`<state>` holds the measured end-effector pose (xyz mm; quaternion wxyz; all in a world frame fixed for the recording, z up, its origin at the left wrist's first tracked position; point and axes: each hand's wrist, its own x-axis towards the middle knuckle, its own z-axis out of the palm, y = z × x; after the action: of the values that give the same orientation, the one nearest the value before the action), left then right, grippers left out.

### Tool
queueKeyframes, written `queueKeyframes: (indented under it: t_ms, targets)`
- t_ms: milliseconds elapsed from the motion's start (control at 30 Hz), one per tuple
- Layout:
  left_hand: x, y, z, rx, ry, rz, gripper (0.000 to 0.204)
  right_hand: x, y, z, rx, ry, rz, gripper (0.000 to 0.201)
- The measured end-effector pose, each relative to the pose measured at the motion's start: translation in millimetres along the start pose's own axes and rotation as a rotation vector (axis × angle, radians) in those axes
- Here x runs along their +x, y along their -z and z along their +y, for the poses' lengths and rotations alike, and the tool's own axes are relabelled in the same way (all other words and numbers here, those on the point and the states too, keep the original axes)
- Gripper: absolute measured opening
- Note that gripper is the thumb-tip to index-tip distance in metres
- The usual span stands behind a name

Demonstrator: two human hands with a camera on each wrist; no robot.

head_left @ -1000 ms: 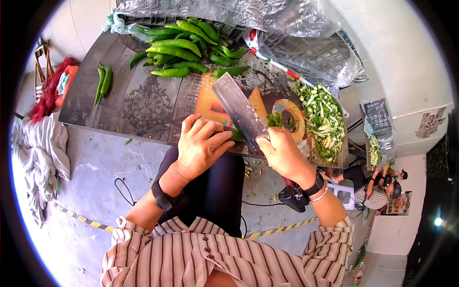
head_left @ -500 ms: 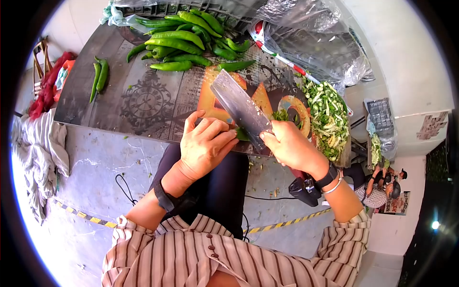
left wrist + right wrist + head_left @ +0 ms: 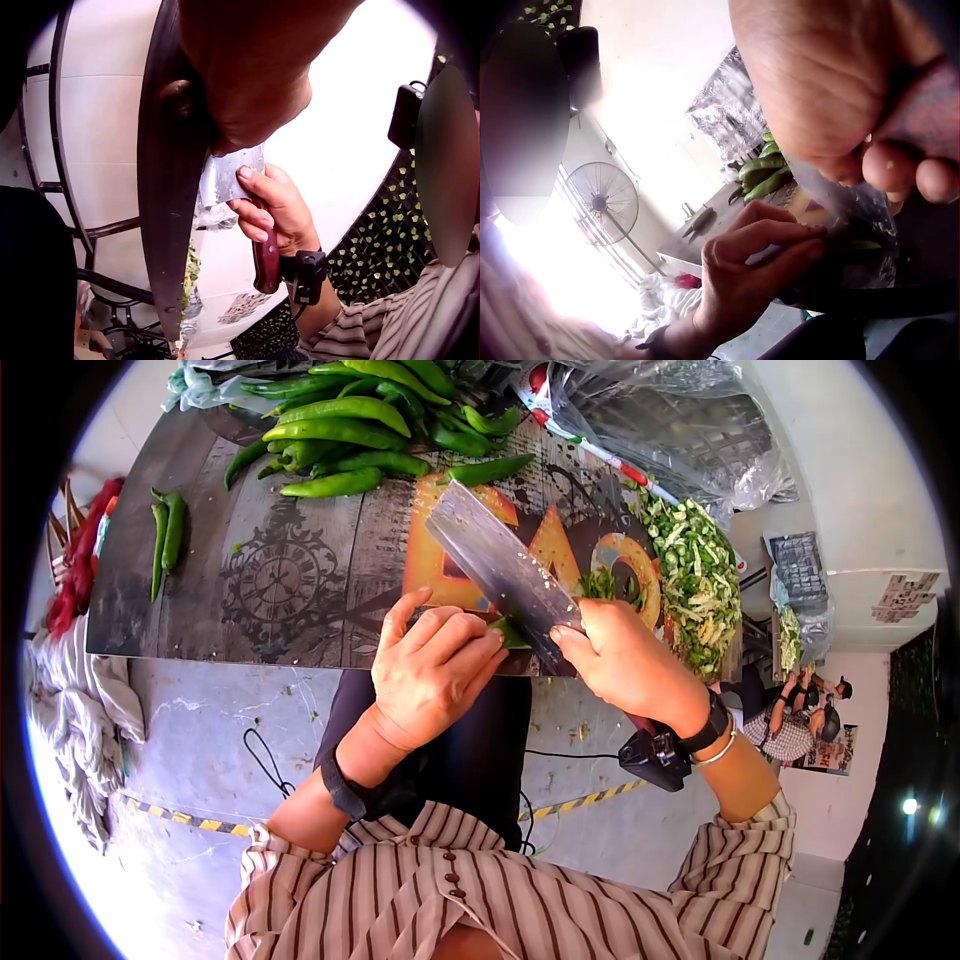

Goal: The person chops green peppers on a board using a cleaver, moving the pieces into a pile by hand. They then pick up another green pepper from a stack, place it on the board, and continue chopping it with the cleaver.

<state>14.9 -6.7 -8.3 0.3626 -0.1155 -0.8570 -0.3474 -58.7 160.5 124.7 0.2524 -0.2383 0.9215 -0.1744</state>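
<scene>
At the table's near edge, my left hand (image 3: pixel 432 672) holds down a green chili pepper (image 3: pixel 513 633) with bent fingers; most of the pepper is hidden under them. My right hand (image 3: pixel 640 665) grips a cleaver (image 3: pixel 495 565) whose wide blade slants up and to the left, right beside the pepper's visible end. Small pale bits cling to the blade. In the left wrist view, the dark red handle (image 3: pixel 265 259) shows under the right hand's fingers, with the thumb against the blade. A few green pieces (image 3: pixel 600 586) lie just beyond the blade.
Whole green peppers (image 3: pixel 345 435) are piled at the back of the table (image 3: pixel 200 615), and two more peppers (image 3: pixel 172 532) lie at its left. A heap of chopped peppers (image 3: pixel 695 580) covers the right end. Plastic-wrapped crates (image 3: pixel 670 425) stand behind. A fan (image 3: pixel 600 202) stands farther off.
The head view has shifted, so the table and pepper pile sit farther left and higher in the picture. Both hands keep their hold on the pepper and cleaver, with little visible movement.
</scene>
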Motion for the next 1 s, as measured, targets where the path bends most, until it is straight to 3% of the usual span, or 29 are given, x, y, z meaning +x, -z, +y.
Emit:
queueKeyframes:
  t_ms: [367, 433, 767, 833, 1000]
  targets:
    - [2, 2, 1, -0.010, 0.000, 0.007, 0.022, 3, -2, -1, 0.045, -0.027, -0.026, 0.025]
    - [1, 2, 2, -0.020, 0.000, 0.004, 0.022, 4, -12, 1, 0.096, -0.026, 0.063, 0.026]
    - [1, 3, 2, -0.019, 0.020, 0.003, 0.020, 6, -19, 1, 0.035, 0.086, 0.171, 0.026]
    - [2, 3, 2, -0.007, 0.004, 0.011, 0.019, 3, -16, -3, 0.085, 0.014, 0.154, 0.025]
    - [0, 3, 2, -0.001, -0.026, 0.014, 0.018, 3, -17, 15, 0.062, 0.036, 0.266, 0.024]
